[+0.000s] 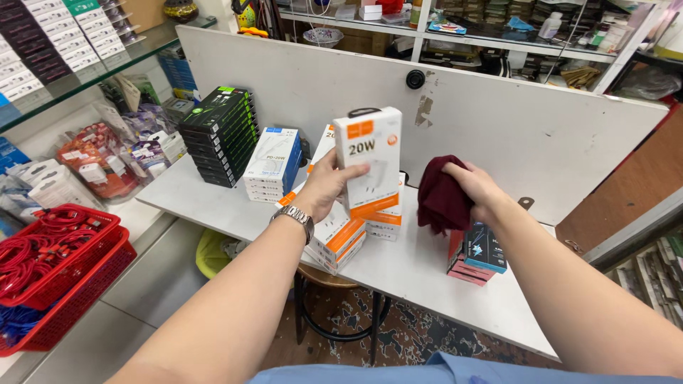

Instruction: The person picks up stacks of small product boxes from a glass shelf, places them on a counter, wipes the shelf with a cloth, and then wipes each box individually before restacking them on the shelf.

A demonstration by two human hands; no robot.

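Note:
My left hand (325, 186) holds a white and orange charger box (370, 160) upright above the white table (420, 274). My right hand (475, 189) grips a dark red cloth (441, 199) that hangs beside the box, a little apart from it. Under the held box lie stacks of similar white and orange boxes (340, 238). Below my right hand stands a small pile of red and blue boxes (475, 257). A metal watch sits on my left wrist.
A stack of black boxes (219, 135) and a stack of white and blue boxes (272, 163) stand at the table's back left. A white partition (498, 121) backs the table. Red baskets of cables (57, 270) sit at the left. A stool (334, 299) is under the table.

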